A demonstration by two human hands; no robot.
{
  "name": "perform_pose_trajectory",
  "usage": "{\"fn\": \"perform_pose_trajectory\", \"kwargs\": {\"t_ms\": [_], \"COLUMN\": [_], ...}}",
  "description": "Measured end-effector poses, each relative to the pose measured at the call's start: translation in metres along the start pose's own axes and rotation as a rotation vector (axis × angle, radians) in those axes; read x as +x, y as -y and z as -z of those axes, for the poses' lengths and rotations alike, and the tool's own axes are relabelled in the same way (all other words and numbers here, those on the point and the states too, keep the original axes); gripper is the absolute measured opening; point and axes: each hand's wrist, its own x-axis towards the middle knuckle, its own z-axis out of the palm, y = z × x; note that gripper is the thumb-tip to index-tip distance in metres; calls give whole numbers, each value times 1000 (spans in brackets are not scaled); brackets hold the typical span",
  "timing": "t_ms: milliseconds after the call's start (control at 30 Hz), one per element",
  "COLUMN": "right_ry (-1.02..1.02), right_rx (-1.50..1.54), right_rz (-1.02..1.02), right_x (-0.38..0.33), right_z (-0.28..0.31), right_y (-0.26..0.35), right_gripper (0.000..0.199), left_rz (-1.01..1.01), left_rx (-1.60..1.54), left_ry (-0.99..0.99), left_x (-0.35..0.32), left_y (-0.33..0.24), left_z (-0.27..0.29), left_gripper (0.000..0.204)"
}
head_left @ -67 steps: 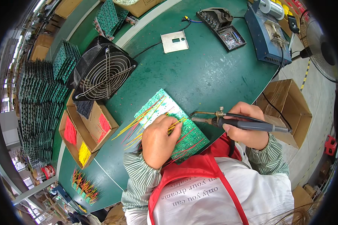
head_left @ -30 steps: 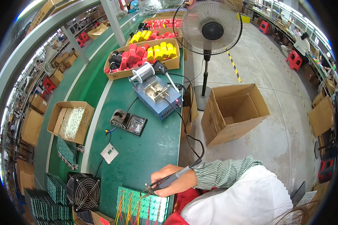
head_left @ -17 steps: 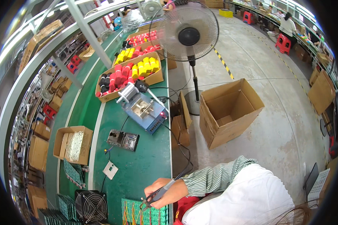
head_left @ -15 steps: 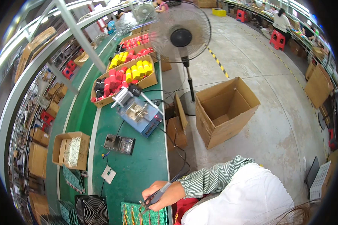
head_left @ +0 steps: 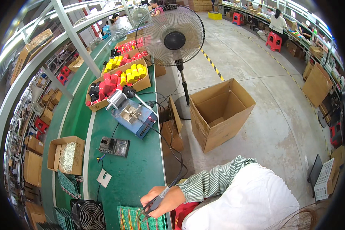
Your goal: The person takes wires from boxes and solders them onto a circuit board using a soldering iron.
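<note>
My right hand (head_left: 165, 200), in a striped sleeve, is closed round the grey handle of a soldering iron (head_left: 159, 199). Its cable runs back toward a blue soldering station (head_left: 132, 115). The iron's front end hangs over a green circuit board (head_left: 132, 220) at the table's near edge, with red, yellow and orange wires lying across it. I cannot make out whether the tip touches the board. My left hand is outside the picture.
A black fan (head_left: 89, 215) sits left of the board. Beyond lie a white square plate (head_left: 103, 178), a dark tray (head_left: 114, 147) and a carton of white pieces (head_left: 51, 157). Sleeved bundles fill boxes farther back. A pedestal fan (head_left: 174, 40) and open carton (head_left: 214, 134) stand right of the table.
The whole scene has shifted slightly left in the picture. My right hand keeps its grip on the soldering iron and stays over the board.
</note>
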Motion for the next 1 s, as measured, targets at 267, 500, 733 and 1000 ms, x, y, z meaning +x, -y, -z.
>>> {"fn": "perform_pose_trajectory", "kwargs": {"t_ms": [267,500,733,1000], "right_ry": [57,-47,9,71], "right_rx": [-15,-151,-81,-76], "right_rz": [-2,-62,-153,-202], "right_x": [2,-7,0,14], "right_z": [-2,6,5,-8], "right_y": [5,3,2,-7], "right_gripper": [25,15,16,16], "left_rz": [-12,154,251,282], "left_rx": [-322,-354,-490,-540], "left_ry": [105,65,106,85], "left_x": [7,17,14,20], "left_y": [-23,-16,-7,1], "left_z": [-21,-37,-40,-50], "left_gripper": [15,7,9,11]}}
